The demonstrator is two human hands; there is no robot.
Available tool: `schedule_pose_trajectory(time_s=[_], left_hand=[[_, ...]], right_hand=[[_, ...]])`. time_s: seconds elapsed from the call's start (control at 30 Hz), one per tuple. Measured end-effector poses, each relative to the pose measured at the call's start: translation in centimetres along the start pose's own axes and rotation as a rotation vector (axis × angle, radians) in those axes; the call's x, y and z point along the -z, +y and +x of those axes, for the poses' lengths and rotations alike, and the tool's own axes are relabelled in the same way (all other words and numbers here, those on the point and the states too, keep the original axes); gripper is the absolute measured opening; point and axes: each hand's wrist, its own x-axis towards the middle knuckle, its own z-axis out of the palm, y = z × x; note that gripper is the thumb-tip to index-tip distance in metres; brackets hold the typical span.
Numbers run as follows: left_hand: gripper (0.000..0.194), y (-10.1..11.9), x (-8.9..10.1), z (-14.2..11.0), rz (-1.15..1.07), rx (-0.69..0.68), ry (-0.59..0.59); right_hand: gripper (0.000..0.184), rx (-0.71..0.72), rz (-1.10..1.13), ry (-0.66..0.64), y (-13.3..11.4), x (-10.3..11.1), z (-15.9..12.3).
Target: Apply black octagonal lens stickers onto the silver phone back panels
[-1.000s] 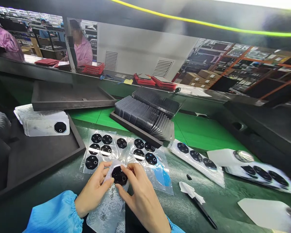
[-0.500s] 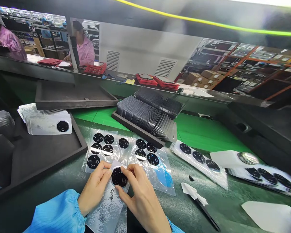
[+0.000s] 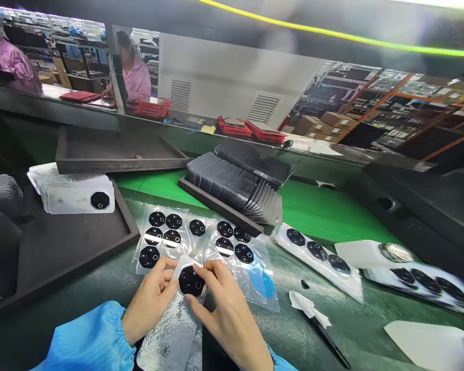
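Note:
In the head view my left hand (image 3: pixel 149 301) is closed on the upper left edge of a silvery phone back panel (image 3: pixel 168 330) with dark characters printed on it. A black octagonal camera lens cover (image 3: pixel 190 281) lies at the panel's top end. My right hand (image 3: pixel 234 314) pinches this cover between thumb and index finger, at its right side. Whether the cover is fixed to the panel I cannot tell. Just beyond my hands, several similar black covers (image 3: pixel 174 221) lie on clear plastic film (image 3: pixel 263 293) on the green table.
At left, a black tray (image 3: pixel 73 247) holds a stack of silvery panels (image 3: pixel 67 201). Behind the film stands a rack of thin dark panels (image 3: pixel 220 178). To the right lie bagged covers (image 3: pixel 317 251), a black stick tool (image 3: pixel 330 340) with white tissue (image 3: pixel 307 307), and a round metal piece (image 3: pixel 396 251).
The silvery panel has tilted slightly and its glare has shifted, so its lower round emblem shows more clearly. My fingers have moved only a little; both hands keep their hold.

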Motion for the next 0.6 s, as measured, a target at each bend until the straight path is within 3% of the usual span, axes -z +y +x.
schedule_pose_trajectory(time_s=[0.6], left_hand=[[0.026,0.02,-0.20,0.24,-0.093,-0.010,-0.014]], right_hand=[[0.046,-0.009,-0.023,-0.008,-0.16,-0.07,-0.19]])
